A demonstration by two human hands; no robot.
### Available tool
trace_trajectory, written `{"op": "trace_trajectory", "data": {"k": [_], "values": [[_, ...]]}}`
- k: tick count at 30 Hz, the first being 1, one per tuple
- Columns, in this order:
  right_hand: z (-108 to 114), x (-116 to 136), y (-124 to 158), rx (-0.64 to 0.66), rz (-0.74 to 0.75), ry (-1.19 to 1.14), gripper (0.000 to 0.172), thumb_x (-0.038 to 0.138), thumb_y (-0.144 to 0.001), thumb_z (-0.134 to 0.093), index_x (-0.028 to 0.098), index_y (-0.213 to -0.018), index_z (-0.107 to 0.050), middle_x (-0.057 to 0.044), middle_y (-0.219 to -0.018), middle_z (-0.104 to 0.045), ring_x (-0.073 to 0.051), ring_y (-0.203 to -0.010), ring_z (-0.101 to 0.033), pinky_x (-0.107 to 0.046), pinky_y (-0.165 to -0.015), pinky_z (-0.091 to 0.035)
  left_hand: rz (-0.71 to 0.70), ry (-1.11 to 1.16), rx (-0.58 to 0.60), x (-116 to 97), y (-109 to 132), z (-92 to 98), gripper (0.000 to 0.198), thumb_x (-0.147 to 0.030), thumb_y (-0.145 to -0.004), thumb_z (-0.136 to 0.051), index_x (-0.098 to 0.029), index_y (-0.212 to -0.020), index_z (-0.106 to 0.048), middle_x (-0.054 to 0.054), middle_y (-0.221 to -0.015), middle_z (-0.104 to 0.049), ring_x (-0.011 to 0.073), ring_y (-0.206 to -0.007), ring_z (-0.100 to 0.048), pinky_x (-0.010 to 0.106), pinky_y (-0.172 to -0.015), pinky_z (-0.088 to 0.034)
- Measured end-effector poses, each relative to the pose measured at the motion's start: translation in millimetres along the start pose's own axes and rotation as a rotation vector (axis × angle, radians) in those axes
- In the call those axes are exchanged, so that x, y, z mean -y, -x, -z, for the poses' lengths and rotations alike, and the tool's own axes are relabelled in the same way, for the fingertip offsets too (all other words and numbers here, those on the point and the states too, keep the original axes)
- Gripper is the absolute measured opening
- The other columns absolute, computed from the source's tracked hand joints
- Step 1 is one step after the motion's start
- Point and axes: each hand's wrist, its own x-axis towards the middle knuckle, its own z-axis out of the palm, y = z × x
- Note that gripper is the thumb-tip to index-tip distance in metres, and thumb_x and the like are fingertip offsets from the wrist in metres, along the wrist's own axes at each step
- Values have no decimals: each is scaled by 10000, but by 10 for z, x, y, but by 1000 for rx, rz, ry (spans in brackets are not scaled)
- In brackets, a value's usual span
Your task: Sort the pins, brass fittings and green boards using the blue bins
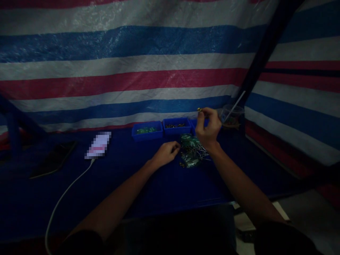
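My right hand [209, 128] is raised above the right side of the table, thumb and fingers pinched on a small gold-coloured metal piece [199, 109]. My left hand [167, 153] rests on the blue table with its fingers curled together, beside a pile of small green packets and metal pins [191, 150]; what its fingers hold, if anything, is hidden. Behind the hands stand a blue bin [147, 136] with green pieces and another blue bin [177, 131] with small brassy parts. A third blue bin [195, 124] is partly covered by my right hand.
A lit phone [98, 145] with a white cable [62, 194] lies at the left of the table [159, 187], next to a dark flat device [54, 159]. A clear plastic cup [233, 113] with a white stick stands at the back right. Striped sheeting hangs behind.
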Motion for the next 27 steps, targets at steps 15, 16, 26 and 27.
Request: {"op": "trace_trajectory", "data": {"k": [15, 16, 26, 27], "values": [[-16, -410, 356, 1263, 100, 314, 407, 442, -818, -574, 187, -1134, -602, -132, -1159, -574, -305, -1057, -536, -399, -810, -424, -32, -188, 16, 75, 0, -23, 175, -213, -876, -480, -187, -920, -647, 20, -810, -651, 135, -699, -580, 245, -644, -423], [-24, -390, 369, 1258, 112, 317, 336, 406, -836, -557, 185, -1080, -624, -128, -1132, -578, -294, -1047, -538, -391, -806, -423, -30, -186, 14, 73, -1, -24, 176, -211, -876, -478, -187, -918, -647, 18, -804, -649, 134, -694, -577, 245, -641, -419], [-17, -294, 404, 1103, 180, 295, 189, 346, -778, -656, 175, -859, -667, -123, -1044, -605, -296, -1011, -528, -406, -778, -420, -10, -135, 25, 34, 14, -5, 188, -254, -881, -473, -201, -895, -652, 14, -759, -625, 140, -653, -553, 240, -613, -387], [-10, -310, 404, 1089, 173, 296, 181, 338, -768, -667, 176, -849, -666, -123, -1045, -605, -297, -1009, -527, -406, -776, -419, -14, -129, 20, 36, 16, -5, 188, -254, -880, -476, -201, -893, -656, 15, -759, -625, 141, -653, -552, 240, -613, -387]]}}
